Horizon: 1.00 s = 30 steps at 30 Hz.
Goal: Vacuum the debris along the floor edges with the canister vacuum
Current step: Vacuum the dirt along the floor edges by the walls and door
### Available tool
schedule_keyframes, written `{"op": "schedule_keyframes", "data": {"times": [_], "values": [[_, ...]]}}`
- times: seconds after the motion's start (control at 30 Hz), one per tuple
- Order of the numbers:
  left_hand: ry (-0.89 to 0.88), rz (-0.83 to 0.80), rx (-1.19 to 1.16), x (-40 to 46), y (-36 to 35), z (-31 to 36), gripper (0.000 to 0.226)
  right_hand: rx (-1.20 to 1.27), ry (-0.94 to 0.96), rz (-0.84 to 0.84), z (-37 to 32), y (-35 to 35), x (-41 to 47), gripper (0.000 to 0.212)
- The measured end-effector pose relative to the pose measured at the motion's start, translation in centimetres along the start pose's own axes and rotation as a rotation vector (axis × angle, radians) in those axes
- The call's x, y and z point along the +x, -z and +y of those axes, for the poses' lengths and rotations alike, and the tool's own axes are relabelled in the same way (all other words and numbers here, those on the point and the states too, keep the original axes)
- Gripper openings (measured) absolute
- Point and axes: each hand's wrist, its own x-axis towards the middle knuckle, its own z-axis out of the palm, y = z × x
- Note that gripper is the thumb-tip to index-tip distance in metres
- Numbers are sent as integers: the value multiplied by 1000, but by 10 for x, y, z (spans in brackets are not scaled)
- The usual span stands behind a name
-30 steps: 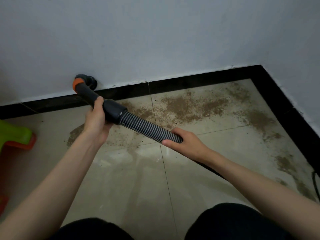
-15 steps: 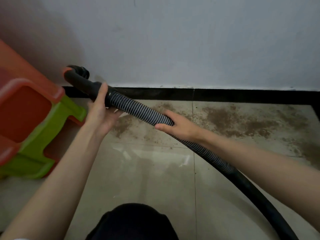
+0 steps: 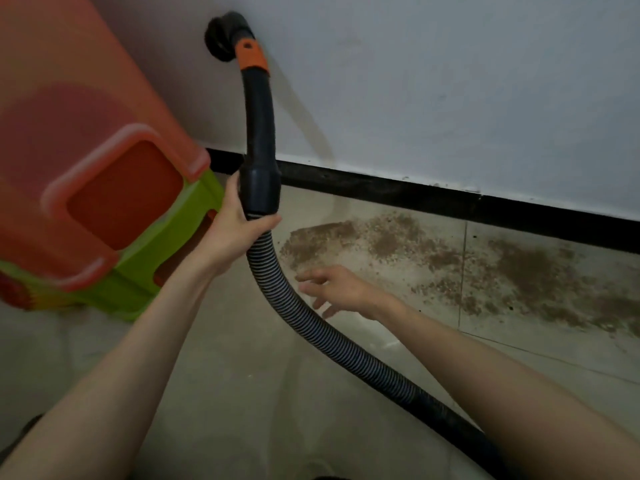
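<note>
Vacuum hose (image 3: 313, 322), ribbed grey and black, curving from lower right of frame up to centre, joined there to a rigid black tube (image 3: 259, 126) with an orange collar (image 3: 251, 57) and a dark nozzle (image 3: 221, 38) raised against the white wall (image 3: 450, 81) at top centre. Left hand (image 3: 239, 223) wrapped around the cuff. Right hand (image 3: 337, 289) just beside the hose, fingers spread and loose, gripping nothing. Brown debris (image 3: 450, 258) scattered over floor tiles (image 3: 242, 393) below the black baseboard (image 3: 450, 199), centre to right. Orange and green plastic stool (image 3: 114, 209) at left. No legible writing anywhere.

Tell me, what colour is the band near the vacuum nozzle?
Orange; the band shows clearly in the head view.
</note>
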Motion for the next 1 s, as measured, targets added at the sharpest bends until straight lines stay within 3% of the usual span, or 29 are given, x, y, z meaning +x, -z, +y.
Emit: {"op": "schedule_keyframes", "data": {"times": [0.07, 0.3, 0.4, 0.5, 0.67, 0.9, 1.0], "values": [[-53, -7, 100, -5, 15, -9, 80, 194, -38, 61, -4, 9, 3, 43], [-86, -217, 329, -20, 48, -48, 84, 664, 152, 213, -73, 50, 28, 65], [-175, -289, 416, -26, 42, -53, 82, 920, 206, 373, -97, 46, 36, 41], [-229, -299, 512, -28, 32, -63, 74, 1143, 127, 605, -88, 43, 35, 22], [-231, -413, 690, -40, 9, -86, 67, 1175, -43, 766, -28, 38, 17, 15], [-270, -601, 831, -50, -71, -49, 75, 1163, -236, 928, 61, 69, -7, 40], [-406, -538, 850, -54, -117, -36, 66, 1174, -290, 920, 83, 77, -9, 39]]}}
